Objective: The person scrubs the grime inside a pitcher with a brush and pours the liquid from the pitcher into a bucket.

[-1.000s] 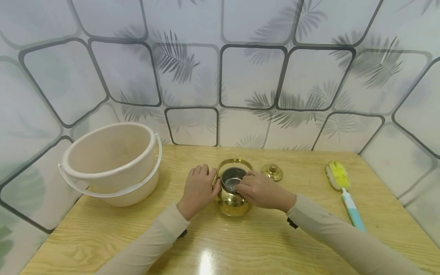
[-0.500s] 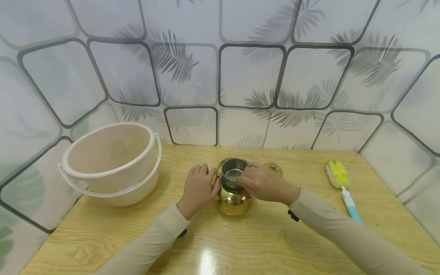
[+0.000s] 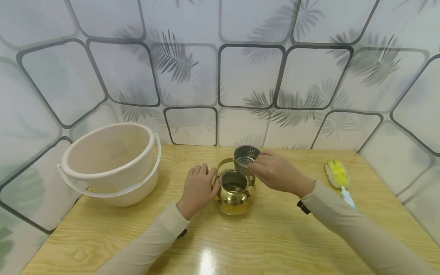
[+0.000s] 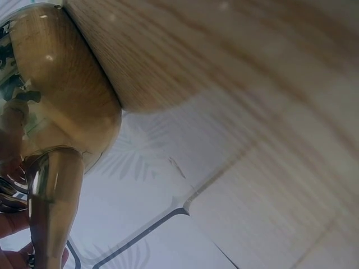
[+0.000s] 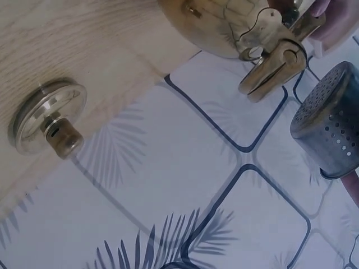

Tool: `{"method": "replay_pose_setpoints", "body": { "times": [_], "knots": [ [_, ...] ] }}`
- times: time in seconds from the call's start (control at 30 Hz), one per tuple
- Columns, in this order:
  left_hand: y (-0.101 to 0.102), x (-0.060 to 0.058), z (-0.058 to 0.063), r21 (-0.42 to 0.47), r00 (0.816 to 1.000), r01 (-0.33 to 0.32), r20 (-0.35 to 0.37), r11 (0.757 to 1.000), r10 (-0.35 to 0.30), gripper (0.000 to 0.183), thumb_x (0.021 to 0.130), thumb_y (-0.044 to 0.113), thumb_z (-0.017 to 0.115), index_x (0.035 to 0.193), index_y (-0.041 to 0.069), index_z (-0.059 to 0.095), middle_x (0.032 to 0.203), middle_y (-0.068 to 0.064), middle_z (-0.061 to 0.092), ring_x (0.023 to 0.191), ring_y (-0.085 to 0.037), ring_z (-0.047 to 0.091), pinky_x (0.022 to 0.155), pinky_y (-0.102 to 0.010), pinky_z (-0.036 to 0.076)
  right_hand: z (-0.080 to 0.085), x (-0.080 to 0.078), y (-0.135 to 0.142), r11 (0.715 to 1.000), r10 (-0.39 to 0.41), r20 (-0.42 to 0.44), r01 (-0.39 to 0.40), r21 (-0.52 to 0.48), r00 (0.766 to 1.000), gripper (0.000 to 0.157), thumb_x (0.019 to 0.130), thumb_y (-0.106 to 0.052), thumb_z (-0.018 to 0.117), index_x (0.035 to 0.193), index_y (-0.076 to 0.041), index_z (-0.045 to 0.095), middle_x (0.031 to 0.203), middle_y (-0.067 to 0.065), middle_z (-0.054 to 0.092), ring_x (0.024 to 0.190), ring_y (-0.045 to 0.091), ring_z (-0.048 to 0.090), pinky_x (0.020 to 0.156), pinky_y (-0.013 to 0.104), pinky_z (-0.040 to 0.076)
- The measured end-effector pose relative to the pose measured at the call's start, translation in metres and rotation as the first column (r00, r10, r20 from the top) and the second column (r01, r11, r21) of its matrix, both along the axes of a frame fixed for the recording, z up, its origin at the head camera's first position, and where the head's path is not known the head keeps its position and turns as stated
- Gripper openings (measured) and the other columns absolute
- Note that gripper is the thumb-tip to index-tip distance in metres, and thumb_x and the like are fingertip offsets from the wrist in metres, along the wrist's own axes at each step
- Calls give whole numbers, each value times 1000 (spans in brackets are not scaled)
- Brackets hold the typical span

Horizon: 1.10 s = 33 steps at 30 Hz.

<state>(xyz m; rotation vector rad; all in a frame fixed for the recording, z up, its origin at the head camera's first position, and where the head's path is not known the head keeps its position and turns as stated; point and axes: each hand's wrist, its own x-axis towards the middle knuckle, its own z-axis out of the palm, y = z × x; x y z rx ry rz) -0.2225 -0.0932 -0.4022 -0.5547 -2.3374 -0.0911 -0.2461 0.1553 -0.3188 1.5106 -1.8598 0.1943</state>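
Observation:
A gold teapot [image 3: 233,202] stands on the wooden table with its mouth uncovered and its hoop handle raised. My left hand [image 3: 198,188] holds it at the left side; in the left wrist view, fingers show around the spout [image 4: 55,202]. My right hand [image 3: 280,173] pinches the rim of a perforated metal tea strainer [image 3: 245,162], held just above and to the right of the teapot's mouth. The right wrist view shows the strainer [image 5: 331,126] from below, clear of the teapot [image 5: 219,28]. The gold lid [image 5: 53,120] lies on the table, hidden behind my right hand in the head view.
A white bucket [image 3: 113,179] with a carrying handle stands at the left. On the right lies a brush [image 3: 337,173] with a yellow and white head, its handle partly covered by my right sleeve. A patterned wall [image 3: 252,76] borders the wooden table [image 3: 254,244].
My right hand has lifted the strainer out of the teapot and moved it up and to the right. My left hand stays at the teapot. The lid has become hidden behind my right hand.

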Motion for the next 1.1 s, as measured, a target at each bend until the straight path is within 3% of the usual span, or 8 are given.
{"method": "replay_pose_setpoints", "body": {
  "times": [0.17,0.3,0.47,0.67,1.1],
  "knots": [
    [0,0,0,-4,1000,0,5,1000,0,20,83,29,61,92,11,60,74,-3,49,65,-18,46,65,-34,45,3,-6,11,1000,-14,-2,14,-11,1000,32,97,-12,39,86,-1,67,73,5,66,67,16,61,73,38,50],
    [0,1,1,1,1000,4,-5,1000,-4,19,82,29,61,91,11,61,73,-3,49,64,-18,45,65,-34,44,4,-12,19,999,-37,4,37,-18,999,15,81,-1,53,86,0,67,73,6,66,66,17,61,71,37,50],
    [0,2,2,2,1000,10,-22,1000,-10,19,82,29,61,90,12,61,72,-2,48,63,-17,45,64,-33,45,5,-18,30,996,-80,16,80,-24,997,16,70,3,60,85,1,66,74,7,66,67,18,61,72,37,50],
    [0,1,2,-3,1000,7,-29,1000,-7,19,82,30,62,90,12,61,72,-2,48,63,-17,45,64,-33,45,0,-28,46,989,-145,48,147,-32,988,18,67,2,70,85,1,66,75,9,68,68,22,62,71,39,49],
    [1,2,3,-9,1000,2,-22,1000,-2,21,83,30,62,93,12,63,72,-3,50,63,-18,46,64,-33,45,-23,-54,84,954,-295,75,297,-24,953,15,69,0,73,83,1,68,74,11,69,67,25,64,66,42,49]
  ]
}}
